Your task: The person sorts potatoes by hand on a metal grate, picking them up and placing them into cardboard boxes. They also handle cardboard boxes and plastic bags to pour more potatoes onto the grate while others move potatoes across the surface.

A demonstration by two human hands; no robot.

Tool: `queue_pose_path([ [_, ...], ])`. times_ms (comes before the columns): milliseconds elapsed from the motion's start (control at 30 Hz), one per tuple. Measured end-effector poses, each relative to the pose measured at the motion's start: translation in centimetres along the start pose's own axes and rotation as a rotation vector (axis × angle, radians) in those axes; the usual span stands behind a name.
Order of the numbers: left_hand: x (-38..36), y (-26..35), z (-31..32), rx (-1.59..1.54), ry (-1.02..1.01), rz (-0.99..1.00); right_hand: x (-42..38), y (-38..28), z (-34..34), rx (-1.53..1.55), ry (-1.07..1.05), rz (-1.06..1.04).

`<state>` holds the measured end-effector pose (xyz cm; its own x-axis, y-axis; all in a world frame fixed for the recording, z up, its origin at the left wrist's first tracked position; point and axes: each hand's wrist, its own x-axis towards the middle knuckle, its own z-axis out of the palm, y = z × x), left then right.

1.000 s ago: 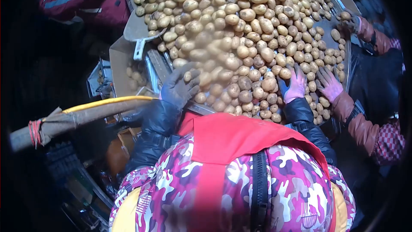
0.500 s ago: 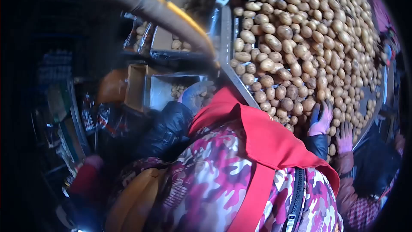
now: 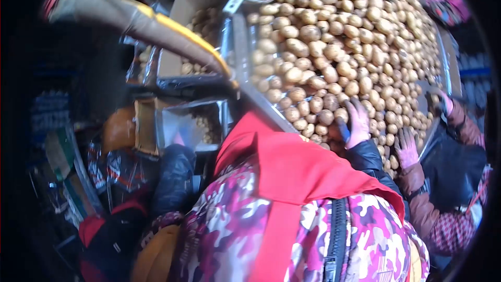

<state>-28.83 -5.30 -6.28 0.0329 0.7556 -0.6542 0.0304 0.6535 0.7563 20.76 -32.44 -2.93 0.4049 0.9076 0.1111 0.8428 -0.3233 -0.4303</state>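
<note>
Potatoes (image 3: 334, 42) cover a wide sorting table (image 3: 261, 105) that fills the far right of the head view. At its near edge the right hand (image 3: 357, 122) (in a pink glove) lies flat and open on the potatoes, gripping none. The left hand (image 3: 179, 139) reaches down into a cardboard box (image 3: 148, 125) on the left; its grip cannot be told. A co-worker's hand (image 3: 406, 149) rests on potatoes just beside.
</note>
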Motion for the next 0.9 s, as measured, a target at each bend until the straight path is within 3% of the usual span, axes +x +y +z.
queue_pose_path([
  [133, 2.3, -1.1, 2.5, 0.729, -0.029, 0.320, -0.1, -0.6, -0.5, 0.016, 0.024, -0.002],
  [300, -5.8, 6.9, 17.8, 0.898, -0.522, 0.953, 1.2, -4.5, -2.1, -0.045, 0.030, -0.321],
  [333, -4.9, 7.0, 19.6, 0.973, -0.574, 1.162, 1.0, -3.7, -1.2, -0.097, -0.089, -0.357],
  [400, -4.7, 8.6, 24.7, 1.077, -0.644, 1.296, 1.5, -3.1, -1.4, -0.071, -0.100, -0.372],
  [467, -3.6, 9.6, 29.1, 1.166, -0.637, 1.393, 1.6, -2.6, -1.6, -0.029, -0.065, -0.315],
  [600, -1.2, 9.8, 35.5, 1.447, -0.502, 1.321, 0.1, -0.6, -1.6, 0.034, 0.077, -0.100],
  [633, -1.2, 9.9, 36.3, 1.564, -0.446, 1.426, -0.2, 0.3, -1.4, 0.124, 0.137, -0.024],
  [733, -3.3, 10.8, 38.1, 1.723, -0.434, 1.220, -0.6, 2.4, -1.0, -0.052, 0.153, 0.094],
  [900, -0.2, 9.2, 37.5, 1.607, -0.424, 1.496, 1.5, 2.1, -1.3, 0.036, 0.270, 0.141],
])
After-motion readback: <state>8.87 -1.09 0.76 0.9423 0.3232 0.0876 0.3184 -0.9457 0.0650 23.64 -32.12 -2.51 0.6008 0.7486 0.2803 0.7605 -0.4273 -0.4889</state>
